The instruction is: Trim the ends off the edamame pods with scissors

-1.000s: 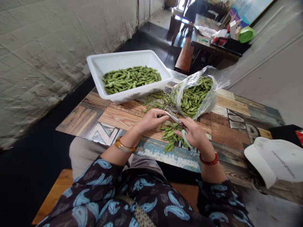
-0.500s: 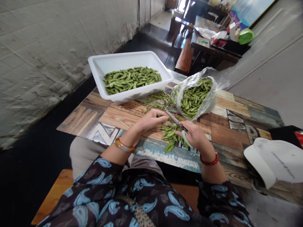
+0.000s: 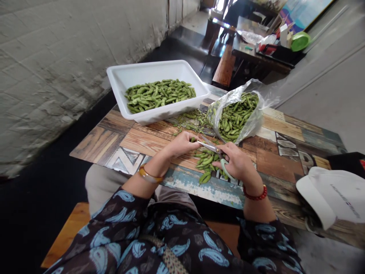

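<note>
Though open, scissors (image 3: 217,150) firm in right fingers (image 3: 229,147), green pod (image 3: 193,139) firm in left fingers (image 3: 194,145).

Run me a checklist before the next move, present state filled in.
1. Scissors gripped: ok, the right hand holds them by the pale green handles.
2. Blades parted: ok, they stand open.
3. Edamame pod held: ok, pinched in the left hand.
4. Blade tips off the left hand's skin: cannot tell, they are too close.
5. Plastic bag mouth open: ok, pods show inside.
6. Tabletop free of scraps: not ok, green trimmings lie beside the white tub.
</note>
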Demonstrator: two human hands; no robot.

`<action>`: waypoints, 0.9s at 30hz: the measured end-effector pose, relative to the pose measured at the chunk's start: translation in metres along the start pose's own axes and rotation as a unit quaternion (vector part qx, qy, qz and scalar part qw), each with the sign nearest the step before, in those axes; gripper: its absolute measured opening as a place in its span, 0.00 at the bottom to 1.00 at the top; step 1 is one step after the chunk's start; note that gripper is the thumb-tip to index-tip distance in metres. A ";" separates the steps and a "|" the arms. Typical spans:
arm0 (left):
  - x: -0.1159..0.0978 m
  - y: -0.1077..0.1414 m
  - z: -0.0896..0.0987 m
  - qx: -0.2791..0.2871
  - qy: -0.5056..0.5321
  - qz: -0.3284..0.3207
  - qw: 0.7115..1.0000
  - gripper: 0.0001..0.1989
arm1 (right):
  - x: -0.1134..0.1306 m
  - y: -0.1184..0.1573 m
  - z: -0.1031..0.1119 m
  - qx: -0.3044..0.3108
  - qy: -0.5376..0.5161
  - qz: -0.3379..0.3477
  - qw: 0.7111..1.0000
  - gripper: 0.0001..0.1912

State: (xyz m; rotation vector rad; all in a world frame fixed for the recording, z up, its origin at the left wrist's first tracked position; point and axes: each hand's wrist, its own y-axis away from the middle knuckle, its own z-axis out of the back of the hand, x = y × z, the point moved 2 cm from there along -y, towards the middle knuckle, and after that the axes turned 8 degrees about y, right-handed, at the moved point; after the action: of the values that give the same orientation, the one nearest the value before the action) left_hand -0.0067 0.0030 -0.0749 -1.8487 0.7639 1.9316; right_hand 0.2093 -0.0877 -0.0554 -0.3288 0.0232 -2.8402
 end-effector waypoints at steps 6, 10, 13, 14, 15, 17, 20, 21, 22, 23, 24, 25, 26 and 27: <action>-0.001 0.001 -0.001 0.022 -0.041 -0.005 0.999 0.17 | -0.004 -0.001 -0.004 0.006 -0.005 0.035 0.999 0.22; 0.000 0.001 -0.001 0.020 -0.046 -0.004 0.999 0.15 | -0.007 -0.002 -0.007 0.005 -0.009 0.056 0.998 0.20; 0.000 0.001 -0.001 0.016 -0.043 -0.003 0.999 0.15 | -0.007 -0.001 -0.008 0.007 -0.003 0.067 0.998 0.17; -0.001 0.001 -0.001 0.014 -0.041 -0.001 0.999 0.15 | -0.008 -0.001 -0.009 0.007 -0.001 0.069 0.998 0.16; -0.001 0.002 -0.001 0.014 -0.040 -0.001 0.999 0.15 | -0.008 0.000 -0.010 0.006 0.001 0.071 0.997 0.15; -0.002 0.002 -0.001 0.019 -0.030 -0.002 0.999 0.14 | -0.010 -0.001 -0.012 -0.002 0.002 0.067 0.998 0.14; -0.005 0.003 -0.001 0.017 0.033 -0.003 0.999 0.13 | -0.015 -0.003 -0.011 -0.052 -0.022 0.034 0.998 0.15; -0.005 0.004 -0.001 0.016 0.071 0.001 0.997 0.13 | -0.017 -0.004 -0.010 -0.078 -0.035 0.018 0.996 0.15; -0.005 0.004 -0.001 0.016 0.114 0.004 0.993 0.12 | -0.019 -0.004 -0.009 -0.102 -0.048 0.003 0.994 0.16; -0.005 0.004 -0.001 0.016 0.155 0.004 0.988 0.12 | -0.020 -0.005 -0.008 -0.122 -0.060 -0.008 0.991 0.17; -0.005 0.004 -0.001 0.015 0.188 0.002 0.982 0.12 | -0.020 -0.005 -0.007 -0.136 -0.069 -0.015 0.988 0.17; -0.005 0.004 -0.001 0.011 0.212 -0.003 0.977 0.12 | -0.020 -0.006 -0.005 -0.145 -0.076 -0.018 0.986 0.17; -0.004 0.003 -0.001 0.002 0.226 -0.009 0.974 0.13 | -0.019 -0.006 -0.005 -0.150 -0.081 -0.018 0.985 0.17; -0.003 0.002 0.000 -0.007 0.233 -0.015 0.972 0.14 | -0.018 -0.006 -0.004 -0.153 -0.084 -0.017 0.985 0.17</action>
State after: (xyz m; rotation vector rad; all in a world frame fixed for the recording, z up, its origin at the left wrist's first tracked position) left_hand -0.0073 0.0016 -0.0715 -2.3436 0.8473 1.4967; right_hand 0.2231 -0.0769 -0.0631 -0.6381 0.4257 -2.8287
